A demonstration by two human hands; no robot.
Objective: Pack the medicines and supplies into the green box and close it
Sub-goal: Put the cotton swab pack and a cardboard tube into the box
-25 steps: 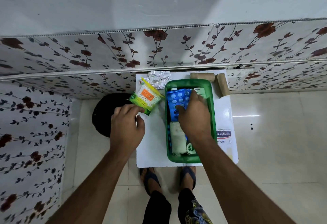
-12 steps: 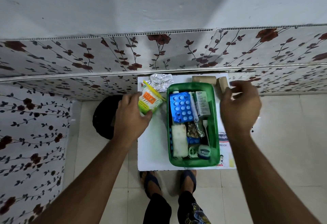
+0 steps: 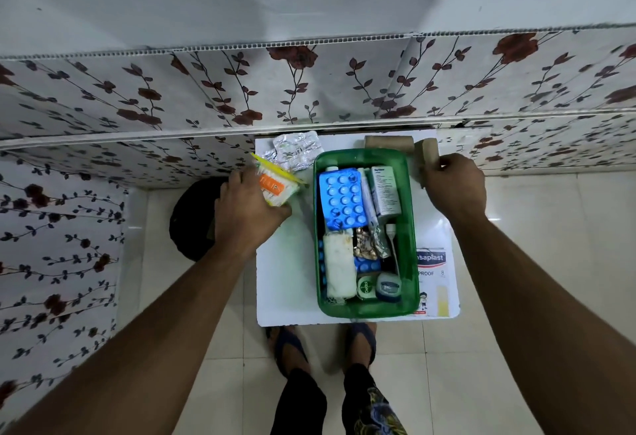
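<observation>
The green box (image 3: 409,228) stands uncovered on a small white table (image 3: 289,280). Inside it lie a blue blister pack (image 3: 340,199), a white medicine carton (image 3: 385,190), a white gauze roll (image 3: 339,269) and small round tins (image 3: 388,286). My left hand (image 3: 247,211) is closed on a yellow-and-orange packet of cotton swabs (image 3: 277,185) left of the box. My right hand (image 3: 454,187) grips a brown bandage roll (image 3: 426,156) at the box's far right corner.
A silver foil strip (image 3: 297,152) and a second brown roll (image 3: 387,142) lie at the table's far edge. A Hansaplast packet (image 3: 433,273) sits partly under the box's right side. A floral-papered wall stands behind. A dark round object (image 3: 192,218) sits on the floor.
My right hand left the blue blister pack in the box, moved right and up, and closed on the brown roll. My left hand kept the swab packet and shifted it slightly.
</observation>
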